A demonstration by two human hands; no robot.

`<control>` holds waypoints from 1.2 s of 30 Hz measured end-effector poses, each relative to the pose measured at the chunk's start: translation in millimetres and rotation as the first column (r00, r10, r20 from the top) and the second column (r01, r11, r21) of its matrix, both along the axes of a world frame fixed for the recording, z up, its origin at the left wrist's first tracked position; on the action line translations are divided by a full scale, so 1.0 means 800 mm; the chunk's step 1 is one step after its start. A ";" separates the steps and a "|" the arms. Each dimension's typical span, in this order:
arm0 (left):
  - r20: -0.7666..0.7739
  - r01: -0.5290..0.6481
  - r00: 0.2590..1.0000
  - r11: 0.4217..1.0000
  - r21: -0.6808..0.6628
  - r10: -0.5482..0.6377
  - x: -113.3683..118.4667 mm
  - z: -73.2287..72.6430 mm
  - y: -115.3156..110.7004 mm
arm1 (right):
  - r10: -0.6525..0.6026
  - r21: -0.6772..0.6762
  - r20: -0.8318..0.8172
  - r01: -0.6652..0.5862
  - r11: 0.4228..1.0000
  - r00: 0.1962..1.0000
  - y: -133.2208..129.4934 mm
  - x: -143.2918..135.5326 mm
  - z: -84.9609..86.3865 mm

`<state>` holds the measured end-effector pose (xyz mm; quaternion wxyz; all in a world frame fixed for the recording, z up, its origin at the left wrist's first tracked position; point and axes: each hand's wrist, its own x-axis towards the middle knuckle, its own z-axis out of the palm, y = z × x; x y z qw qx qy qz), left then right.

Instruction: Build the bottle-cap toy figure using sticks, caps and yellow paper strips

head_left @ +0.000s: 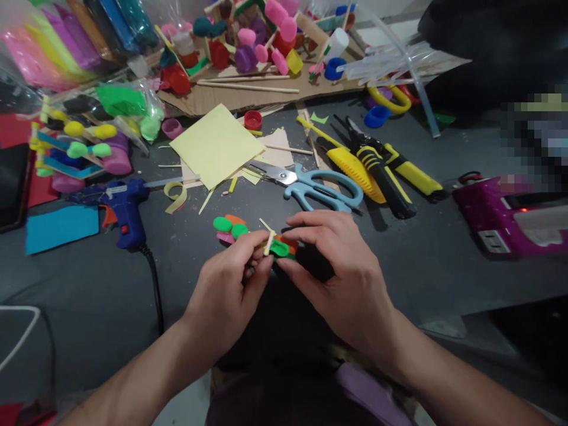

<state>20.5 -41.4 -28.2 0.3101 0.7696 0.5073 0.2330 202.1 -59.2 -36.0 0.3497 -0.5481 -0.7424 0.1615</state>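
A small colourful craft piece (279, 248), with a green part, an orange part and a thin pale yellow strip, lies between my two hands near the middle of the table. My left hand (235, 284) pinches its left side, thumb and index finger close to the yellow strip. Around the right side curves my right hand (339, 266), thumb and fingers apart, fingertips near the green and orange parts; whether they touch it is hard to tell. Green ovals (231, 228) with orange and pink parts show just beyond my left fingers.
Blue-handled scissors (326, 184) and a yellow paper square (217, 147) lie beyond my hands. A blue glue gun (128, 210) is at left, its cord trailing forward. Yellow-black tools (386, 177) and a purple box (510, 219) stand right. Cardboard (186, 102) with crafts spans the back.
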 end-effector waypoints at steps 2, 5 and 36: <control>-0.002 0.006 1.000 1.000 -0.007 -0.006 -0.001 0.000 0.000 | 0.005 -0.010 -0.002 -0.005 1.000 1.000 0.000 0.000 0.001; -0.001 0.011 1.000 1.000 0.007 -0.011 -0.002 0.000 0.000 | 0.005 -0.025 0.006 -0.005 1.000 1.000 0.000 -0.002 0.002; 0.010 -0.014 1.000 0.999 0.046 0.014 0.003 0.000 0.001 | 0.036 0.151 0.108 -0.053 0.987 0.993 0.001 -0.009 0.007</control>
